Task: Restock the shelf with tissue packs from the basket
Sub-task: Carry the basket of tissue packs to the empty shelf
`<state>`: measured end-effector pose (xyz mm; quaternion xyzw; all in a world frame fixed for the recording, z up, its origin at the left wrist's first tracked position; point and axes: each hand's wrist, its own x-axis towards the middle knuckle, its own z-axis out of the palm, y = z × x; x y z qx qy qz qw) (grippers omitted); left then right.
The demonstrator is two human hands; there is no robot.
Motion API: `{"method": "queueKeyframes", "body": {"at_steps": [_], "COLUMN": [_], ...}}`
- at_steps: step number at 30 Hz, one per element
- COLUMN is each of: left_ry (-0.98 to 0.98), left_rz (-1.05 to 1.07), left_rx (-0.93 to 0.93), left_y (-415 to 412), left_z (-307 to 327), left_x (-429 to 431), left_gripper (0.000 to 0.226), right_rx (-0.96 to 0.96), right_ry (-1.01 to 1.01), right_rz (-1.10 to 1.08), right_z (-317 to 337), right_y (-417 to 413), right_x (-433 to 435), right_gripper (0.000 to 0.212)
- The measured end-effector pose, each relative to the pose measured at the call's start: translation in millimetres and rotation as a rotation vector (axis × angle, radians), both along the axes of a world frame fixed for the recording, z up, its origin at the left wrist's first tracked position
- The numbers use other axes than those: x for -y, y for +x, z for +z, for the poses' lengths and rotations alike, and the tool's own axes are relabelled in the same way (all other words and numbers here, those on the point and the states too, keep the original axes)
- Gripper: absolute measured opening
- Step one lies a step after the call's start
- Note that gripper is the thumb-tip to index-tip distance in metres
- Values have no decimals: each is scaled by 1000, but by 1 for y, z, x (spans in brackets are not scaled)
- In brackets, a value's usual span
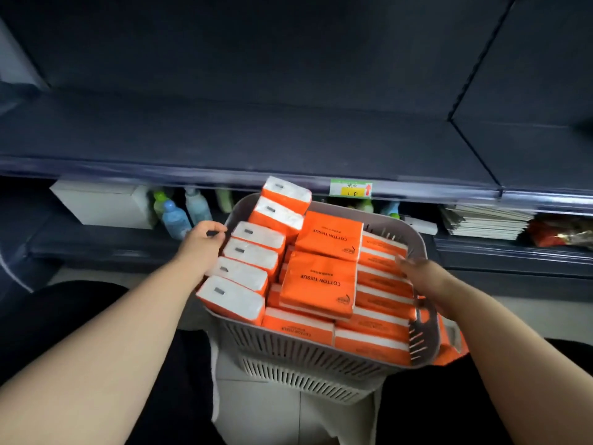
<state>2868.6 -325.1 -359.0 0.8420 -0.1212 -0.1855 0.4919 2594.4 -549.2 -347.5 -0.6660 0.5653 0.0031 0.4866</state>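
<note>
Tissue packs [321, 281] are heaped in the basket [305, 358], several stood on end along its left rim; none is seen on the shelf [256, 133] beyond the basket. The basket's left rim is gripped by the left hand [202, 239]; the right hand [420, 271], at the right rim, is blurred, so its grip cannot be told. Should the basket be tilted, the upright packs could be spilled.

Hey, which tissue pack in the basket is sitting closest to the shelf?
The last tissue pack in the left row: it juts over the basket's far rim, by the shelf edge. All others lie nearer you.
</note>
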Motion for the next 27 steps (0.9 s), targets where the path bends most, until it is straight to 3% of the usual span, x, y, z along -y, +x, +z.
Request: {"method": "queueKeyframes", "body": {"at_steps": [5, 8, 13, 18, 27], "left_ry": [19, 13, 51, -59, 56], "left_rz": [61, 110, 207, 239, 153], "left_rx": [-29, -25, 11, -34, -18], "left_y": [-1, -3, -9, -3, 21], "left_z": [1, -5, -9, -7, 9], "left_x": [2, -1, -15, -24, -37], "left_gripper": [12, 11, 11, 13, 18], "right_rx": [-148, -144, -60, -18, -99], "right_ry": [-163, -220, -175, -157, -165], "right_rz": [63, 105, 179, 210, 260], "right_z": [1, 5, 14, 15, -1], "right_y": [8, 14, 38, 50, 60], "right_x": [0, 4, 11, 11, -10], "right_gripper": [53, 53, 53, 52, 61]}}
